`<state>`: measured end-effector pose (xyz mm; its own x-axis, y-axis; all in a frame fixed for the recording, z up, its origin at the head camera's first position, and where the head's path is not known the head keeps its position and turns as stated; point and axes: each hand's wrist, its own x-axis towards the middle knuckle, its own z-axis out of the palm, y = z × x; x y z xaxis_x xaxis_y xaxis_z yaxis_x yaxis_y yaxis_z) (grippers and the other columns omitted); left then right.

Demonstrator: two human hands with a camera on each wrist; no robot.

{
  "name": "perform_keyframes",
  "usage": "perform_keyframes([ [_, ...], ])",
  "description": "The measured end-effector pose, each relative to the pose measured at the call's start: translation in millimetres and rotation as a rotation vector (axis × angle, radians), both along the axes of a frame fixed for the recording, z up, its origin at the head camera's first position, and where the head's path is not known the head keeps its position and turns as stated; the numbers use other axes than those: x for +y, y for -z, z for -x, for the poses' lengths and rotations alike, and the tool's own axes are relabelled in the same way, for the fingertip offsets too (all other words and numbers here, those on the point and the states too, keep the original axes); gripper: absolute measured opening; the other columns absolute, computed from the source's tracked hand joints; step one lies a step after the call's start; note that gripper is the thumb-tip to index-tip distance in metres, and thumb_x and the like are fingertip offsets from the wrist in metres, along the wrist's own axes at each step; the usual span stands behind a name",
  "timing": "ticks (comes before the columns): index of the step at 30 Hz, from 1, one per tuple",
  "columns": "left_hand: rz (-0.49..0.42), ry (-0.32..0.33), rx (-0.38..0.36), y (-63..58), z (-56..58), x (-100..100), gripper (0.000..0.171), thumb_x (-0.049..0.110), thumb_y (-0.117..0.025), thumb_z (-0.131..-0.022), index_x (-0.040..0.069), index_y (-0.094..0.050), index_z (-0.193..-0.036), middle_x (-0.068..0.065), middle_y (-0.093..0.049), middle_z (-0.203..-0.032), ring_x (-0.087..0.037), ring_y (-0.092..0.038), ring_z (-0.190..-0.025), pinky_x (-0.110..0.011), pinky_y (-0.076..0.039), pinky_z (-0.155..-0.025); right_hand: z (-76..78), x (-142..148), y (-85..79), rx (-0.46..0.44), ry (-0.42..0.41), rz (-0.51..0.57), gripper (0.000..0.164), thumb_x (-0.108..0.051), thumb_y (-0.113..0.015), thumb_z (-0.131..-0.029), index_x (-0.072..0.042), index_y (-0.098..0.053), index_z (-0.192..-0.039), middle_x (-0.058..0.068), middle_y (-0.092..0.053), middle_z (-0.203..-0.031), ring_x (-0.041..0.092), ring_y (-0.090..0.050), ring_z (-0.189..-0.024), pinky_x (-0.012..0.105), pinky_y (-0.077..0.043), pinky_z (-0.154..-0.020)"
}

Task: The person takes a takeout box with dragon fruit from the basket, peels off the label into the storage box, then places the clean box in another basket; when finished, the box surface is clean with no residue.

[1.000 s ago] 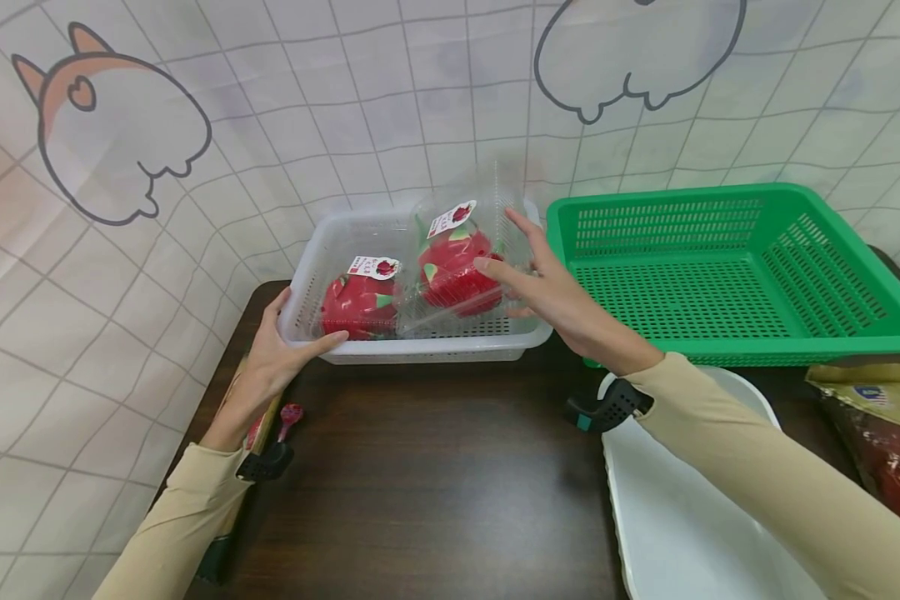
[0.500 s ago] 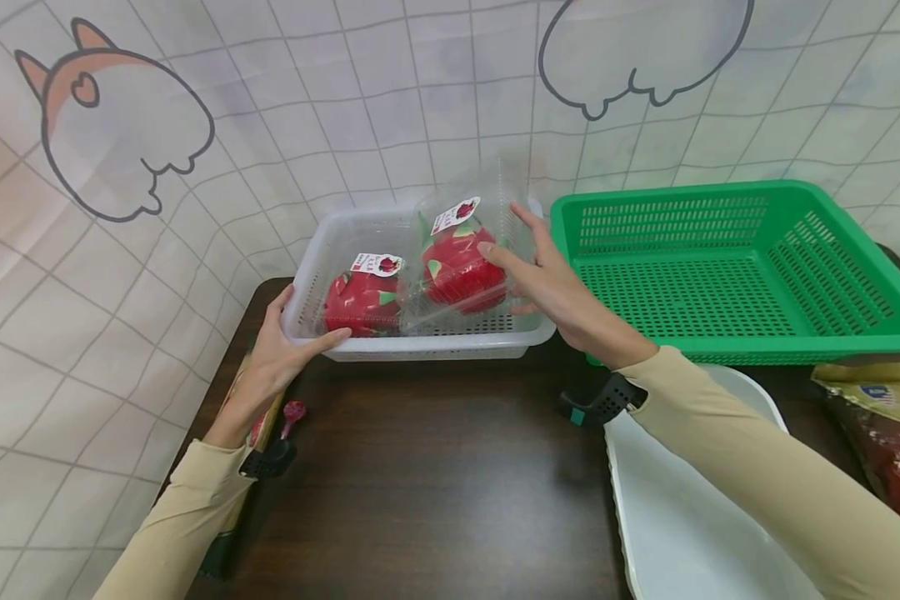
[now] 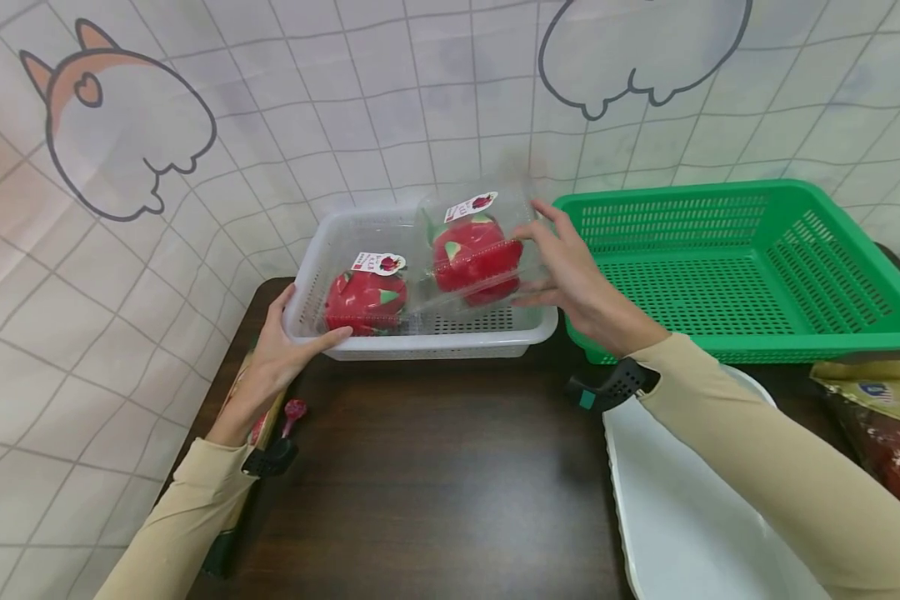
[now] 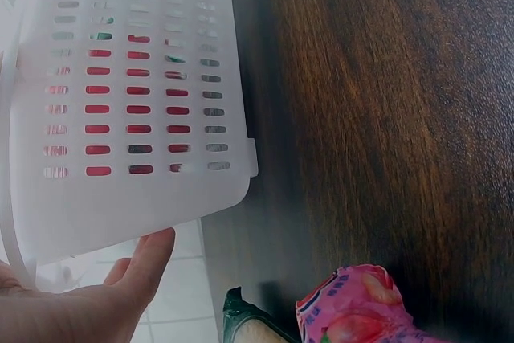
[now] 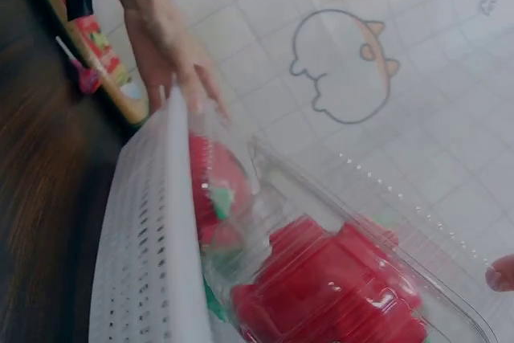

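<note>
In the head view my left hand (image 3: pixel 281 346) grips the left end of a white plastic basket (image 3: pixel 461 341), thumb over the front rim. A clear plastic box with a red dragon fruit (image 3: pixel 365 302) and a white label lies in the basket's left part. My right hand (image 3: pixel 577 279) holds a second clear plastic box (image 3: pixel 438 218) by its right side. This box is tilted over the basket's right part, with another red dragon fruit (image 3: pixel 474 258) inside. The right wrist view shows the held box's edge (image 5: pixel 321 186) close up, one fingertip (image 5: pixel 499 275) beside it.
A green basket (image 3: pixel 727 343) stands to the right, against the patterned wall cloth. In front of it lies a white tray (image 3: pixel 705 500), partly under my right forearm. A red and gold bag (image 3: pixel 881 442) is at far right. A pink lollipop (image 3: pixel 295 410) lies near my left wrist.
The held box has shifted to the right and its label has turned more level. My right hand has moved right with it, fingers now at its right side. The left hand stays put.
</note>
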<state>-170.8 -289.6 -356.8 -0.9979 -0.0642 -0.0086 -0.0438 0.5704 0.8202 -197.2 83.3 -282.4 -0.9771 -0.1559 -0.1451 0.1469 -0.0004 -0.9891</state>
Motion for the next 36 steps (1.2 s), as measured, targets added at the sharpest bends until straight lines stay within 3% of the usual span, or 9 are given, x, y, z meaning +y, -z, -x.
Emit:
perform_keyframes([
  [6, -0.003, -0.007, 0.002, 0.6, 1.2, 1, 0.113, 0.039, -0.081, -0.089, 0.014, -0.005, -0.169, -0.022, -0.029, -0.162, -0.042, -0.035, -0.140, -0.065, -0.034, -0.116, -4.8, 13, -10.5, 0.027, -0.018, 0.051, 0.072, -0.033, -0.048, -0.104, -0.028, -0.016, -0.168, 0.013, -0.021, -0.166, 0.044, -0.040, -0.140, 0.058, -0.053, -0.100],
  [9, -0.006, -0.004, -0.001, 0.9, 1.5, 2, 0.113, 0.039, -0.081, -0.090, 0.015, -0.004, -0.169, -0.022, -0.029, -0.162, -0.043, -0.034, -0.140, -0.066, -0.034, -0.116, -11.3, 21, -18.0, 0.052, -0.028, 0.076, 0.070, -0.034, -0.048, -0.105, -0.032, -0.019, -0.168, 0.015, -0.026, -0.162, 0.039, -0.039, -0.140, 0.055, -0.052, -0.103],
  [18, -0.012, -0.017, -0.003, 1.9, 1.7, 2, 0.112, 0.040, -0.080, -0.090, 0.015, -0.005, -0.169, -0.023, -0.030, -0.160, -0.043, -0.035, -0.139, -0.064, -0.038, -0.114, -37.0, 47, -36.9, 0.104, -0.070, 0.180, 0.061, -0.037, -0.046, -0.106, -0.037, -0.029, -0.165, 0.013, -0.030, -0.160, 0.035, -0.037, -0.141, 0.037, -0.060, -0.090],
  [29, -0.037, 0.005, -0.021, 1.3, -0.5, -1, 0.113, 0.038, -0.081, -0.090, 0.016, -0.003, -0.169, -0.023, -0.028, -0.162, -0.043, -0.034, -0.139, -0.065, -0.037, -0.114, -65.8, 75, -30.7, 0.111, -0.211, 0.255, 0.058, -0.036, -0.041, -0.107, -0.035, -0.031, -0.164, 0.005, -0.025, -0.168, 0.039, -0.026, -0.152, 0.044, -0.057, -0.096],
  [34, -0.028, 0.046, -0.037, -0.7, -2.9, -5, 0.114, 0.043, -0.080, -0.091, 0.019, -0.001, -0.169, -0.022, -0.029, -0.161, -0.043, -0.036, -0.136, -0.066, -0.039, -0.112, -74.6, 84, -26.5, 0.138, -0.268, 0.225, 0.056, -0.039, -0.039, -0.107, -0.033, -0.032, -0.162, 0.003, -0.029, -0.166, 0.039, -0.028, -0.150, 0.051, -0.056, -0.096],
  [36, -0.038, 0.061, -0.036, -1.9, -3.5, -6, 0.114, 0.042, -0.080, -0.091, 0.019, -0.002, -0.169, -0.022, -0.031, -0.159, -0.041, -0.038, -0.133, -0.060, -0.043, -0.109, -77.6, 87, -25.0, 0.148, -0.277, 0.195, 0.055, -0.040, -0.039, -0.107, -0.033, -0.034, -0.162, 0.002, -0.030, -0.165, 0.038, -0.030, -0.149, 0.052, -0.055, -0.097],
])
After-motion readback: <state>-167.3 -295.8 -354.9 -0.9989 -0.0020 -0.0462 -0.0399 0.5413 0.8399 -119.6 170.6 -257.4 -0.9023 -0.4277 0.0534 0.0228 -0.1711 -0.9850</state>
